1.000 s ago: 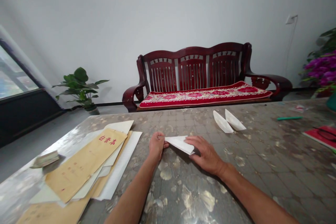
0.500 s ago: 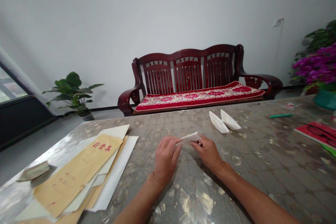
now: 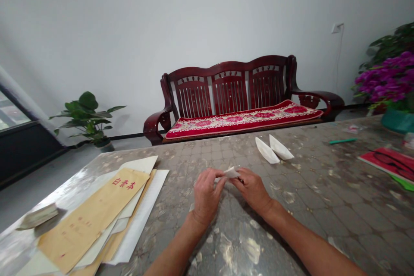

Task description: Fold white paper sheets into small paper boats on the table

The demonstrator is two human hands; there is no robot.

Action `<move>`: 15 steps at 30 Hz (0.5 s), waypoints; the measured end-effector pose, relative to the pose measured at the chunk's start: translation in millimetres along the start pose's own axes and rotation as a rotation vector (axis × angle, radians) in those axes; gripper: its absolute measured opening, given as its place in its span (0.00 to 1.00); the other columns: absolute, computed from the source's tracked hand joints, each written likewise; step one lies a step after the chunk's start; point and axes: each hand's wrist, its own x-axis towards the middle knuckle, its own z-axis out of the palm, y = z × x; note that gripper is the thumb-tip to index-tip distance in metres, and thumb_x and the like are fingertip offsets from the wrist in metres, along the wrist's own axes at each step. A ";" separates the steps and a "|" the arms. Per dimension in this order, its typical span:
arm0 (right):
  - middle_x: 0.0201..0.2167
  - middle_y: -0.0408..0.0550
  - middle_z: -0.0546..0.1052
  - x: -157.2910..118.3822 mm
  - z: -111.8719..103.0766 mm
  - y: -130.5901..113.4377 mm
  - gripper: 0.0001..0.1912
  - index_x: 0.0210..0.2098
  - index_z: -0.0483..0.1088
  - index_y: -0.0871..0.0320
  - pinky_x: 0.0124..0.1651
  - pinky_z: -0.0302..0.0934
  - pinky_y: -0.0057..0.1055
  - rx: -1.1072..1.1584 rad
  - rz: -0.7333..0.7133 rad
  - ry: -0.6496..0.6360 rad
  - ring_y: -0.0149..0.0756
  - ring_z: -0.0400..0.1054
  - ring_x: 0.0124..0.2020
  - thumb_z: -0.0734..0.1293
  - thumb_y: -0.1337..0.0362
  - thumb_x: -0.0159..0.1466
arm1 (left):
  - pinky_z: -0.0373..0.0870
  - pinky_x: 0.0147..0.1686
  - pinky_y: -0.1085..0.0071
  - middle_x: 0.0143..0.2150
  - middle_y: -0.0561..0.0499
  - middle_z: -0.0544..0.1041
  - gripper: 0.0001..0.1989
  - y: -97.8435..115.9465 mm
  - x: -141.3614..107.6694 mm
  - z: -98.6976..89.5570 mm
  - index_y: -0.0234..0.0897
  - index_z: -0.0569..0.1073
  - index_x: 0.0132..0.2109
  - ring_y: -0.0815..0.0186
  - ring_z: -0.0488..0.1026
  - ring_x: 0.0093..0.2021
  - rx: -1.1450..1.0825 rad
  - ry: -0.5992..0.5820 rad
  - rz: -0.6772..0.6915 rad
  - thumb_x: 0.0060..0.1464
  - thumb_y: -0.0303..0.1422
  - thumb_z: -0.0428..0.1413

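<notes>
My left hand (image 3: 205,196) and my right hand (image 3: 252,189) meet above the mottled glass-topped table (image 3: 310,189). Both pinch a small piece of folded white paper (image 3: 232,173), and most of it is hidden by my fingers. Beyond my hands, two white folded paper boats (image 3: 267,150) (image 3: 280,147) lie side by side, apart from my fingers. To the left of my left hand lies a loose stack of kraft envelopes (image 3: 93,213) and white sheets (image 3: 139,217).
A bundle of banknotes (image 3: 38,216) lies at the table's left edge. A green pen (image 3: 343,141) and a red book (image 3: 391,163) lie at the right. Beyond the table's far edge stand a red-cushioned wooden bench (image 3: 241,108) and potted plants (image 3: 388,82).
My hands have come closer together, and the paper between them now looks smaller and more tightly folded. The whole scene has shifted slightly in view as my head moved.
</notes>
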 end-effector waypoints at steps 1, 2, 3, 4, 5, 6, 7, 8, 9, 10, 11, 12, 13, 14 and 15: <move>0.32 0.47 0.78 0.0 0.0 0.4 0.11 0.36 0.76 0.53 0.41 0.63 0.32 -0.011 -0.006 -0.004 0.38 0.72 0.37 0.62 0.59 0.68 | 0.66 0.39 0.70 0.34 0.51 0.77 0.05 -0.3 -0.5 0.9 0.40 0.73 0.36 0.64 0.73 0.37 -0.017 -0.011 0.007 0.60 0.34 0.55; 0.32 0.48 0.78 0.0 0.0 0.7 0.11 0.36 0.76 0.54 0.41 0.63 0.32 -0.018 -0.013 -0.006 0.38 0.72 0.36 0.62 0.59 0.68 | 0.66 0.39 0.70 0.34 0.52 0.77 0.05 -0.7 -0.9 1.9 0.40 0.73 0.36 0.65 0.73 0.37 -0.037 -0.025 0.013 0.60 0.34 0.56; 0.32 0.48 0.78 -0.1 -0.1 0.9 0.11 0.36 0.76 0.54 0.40 0.63 0.32 -0.023 -0.020 -0.007 0.38 0.72 0.36 0.62 0.59 0.68 | 0.66 0.39 0.71 0.34 0.52 0.77 0.04 -1.3 -1.2 2.9 0.40 0.73 0.36 0.65 0.73 0.37 -0.059 -0.031 0.014 0.60 0.33 0.56; 0.32 0.48 0.78 -0.1 -0.1 0.9 0.11 0.36 0.76 0.54 0.40 0.63 0.32 -0.023 -0.027 -0.006 0.38 0.72 0.36 0.62 0.60 0.68 | 0.66 0.39 0.71 0.34 0.52 0.76 0.04 -2.0 -1.4 3.8 0.39 0.73 0.36 0.66 0.73 0.37 -0.078 -0.020 0.007 0.60 0.33 0.56; 0.32 0.48 0.78 -0.3 -0.1 0.9 0.11 0.36 0.76 0.54 0.40 0.63 0.32 -0.021 -0.034 -0.002 0.38 0.72 0.36 0.63 0.60 0.68 | 0.66 0.38 0.72 0.33 0.52 0.76 0.04 -2.8 -1.4 4.6 0.39 0.72 0.36 0.66 0.73 0.37 -0.093 0.006 -0.007 0.59 0.33 0.56; 0.32 0.48 0.78 -0.4 -0.1 0.8 0.11 0.36 0.76 0.54 0.40 0.63 0.32 -0.020 -0.038 0.001 0.38 0.72 0.37 0.63 0.60 0.68 | 0.66 0.38 0.72 0.34 0.52 0.75 0.04 -3.6 -1.2 5.1 0.39 0.72 0.37 0.66 0.72 0.37 -0.105 0.037 -0.025 0.59 0.34 0.56; 0.33 0.48 0.78 -0.5 0.0 0.7 0.10 0.36 0.76 0.54 0.40 0.63 0.32 -0.020 -0.042 0.003 0.38 0.72 0.37 0.63 0.60 0.68 | 0.66 0.37 0.72 0.34 0.52 0.75 0.04 -4.3 -1.0 5.4 0.39 0.72 0.37 0.65 0.72 0.37 -0.113 0.059 -0.040 0.58 0.34 0.57; 0.33 0.48 0.78 -0.7 0.1 0.6 0.10 0.36 0.76 0.54 0.41 0.63 0.32 -0.024 -0.046 0.004 0.38 0.72 0.37 0.63 0.60 0.68 | 0.66 0.37 0.72 0.35 0.52 0.75 0.04 -4.9 -0.7 5.4 0.39 0.72 0.38 0.65 0.72 0.37 -0.119 0.066 -0.045 0.58 0.34 0.57; 0.33 0.48 0.78 -0.8 0.3 0.6 0.10 0.37 0.76 0.54 0.40 0.63 0.32 -0.031 -0.050 0.002 0.38 0.72 0.37 0.63 0.60 0.68 | 0.66 0.38 0.72 0.35 0.52 0.75 0.03 -5.2 -0.5 5.3 0.39 0.73 0.38 0.65 0.72 0.38 -0.124 0.054 -0.041 0.58 0.34 0.57; 0.33 0.48 0.78 -0.9 0.4 0.6 0.10 0.37 0.76 0.54 0.40 0.63 0.32 -0.039 -0.055 -0.001 0.38 0.72 0.37 0.63 0.60 0.68 | 0.66 0.39 0.72 0.36 0.52 0.76 0.03 -5.3 -0.3 4.9 0.39 0.73 0.39 0.65 0.72 0.38 -0.129 0.034 -0.028 0.58 0.33 0.57; 0.32 0.48 0.78 -1.0 0.5 0.7 0.11 0.37 0.76 0.54 0.40 0.63 0.32 -0.046 -0.057 -0.004 0.38 0.72 0.36 0.63 0.60 0.68 | 0.67 0.40 0.71 0.36 0.52 0.76 0.03 -5.2 -0.3 4.5 0.40 0.73 0.39 0.65 0.72 0.39 -0.130 0.017 -0.015 0.59 0.33 0.57; 0.32 0.48 0.78 -1.0 0.5 0.7 0.11 0.37 0.76 0.53 0.40 0.63 0.32 -0.052 -0.059 -0.005 0.38 0.72 0.36 0.63 0.59 0.68 | 0.67 0.41 0.71 0.35 0.52 0.76 0.03 -4.9 -0.4 4.1 0.40 0.73 0.38 0.65 0.72 0.39 -0.129 0.009 -0.001 0.59 0.33 0.56; 0.32 0.48 0.78 -1.0 0.4 0.7 0.11 0.37 0.76 0.53 0.39 0.63 0.32 -0.056 -0.061 -0.005 0.38 0.72 0.36 0.63 0.60 0.68 | 0.67 0.41 0.70 0.35 0.51 0.76 0.03 -4.4 -0.6 3.6 0.40 0.73 0.37 0.65 0.72 0.39 -0.125 0.011 0.010 0.59 0.33 0.56; 0.31 0.47 0.78 -1.0 0.3 0.7 0.11 0.37 0.77 0.53 0.39 0.63 0.32 -0.058 -0.064 -0.004 0.38 0.72 0.35 0.63 0.60 0.68 | 0.67 0.41 0.70 0.35 0.51 0.76 0.03 -3.9 -0.8 3.2 0.40 0.73 0.37 0.65 0.72 0.38 -0.116 0.015 0.019 0.59 0.33 0.56; 0.31 0.47 0.78 -0.8 0.0 0.5 0.11 0.37 0.77 0.53 0.39 0.63 0.32 -0.059 -0.068 -0.004 0.38 0.71 0.35 0.63 0.60 0.68 | 0.67 0.41 0.70 0.35 0.51 0.76 0.03 -3.3 -1.1 2.9 0.39 0.73 0.37 0.65 0.72 0.38 -0.102 0.016 0.027 0.60 0.32 0.56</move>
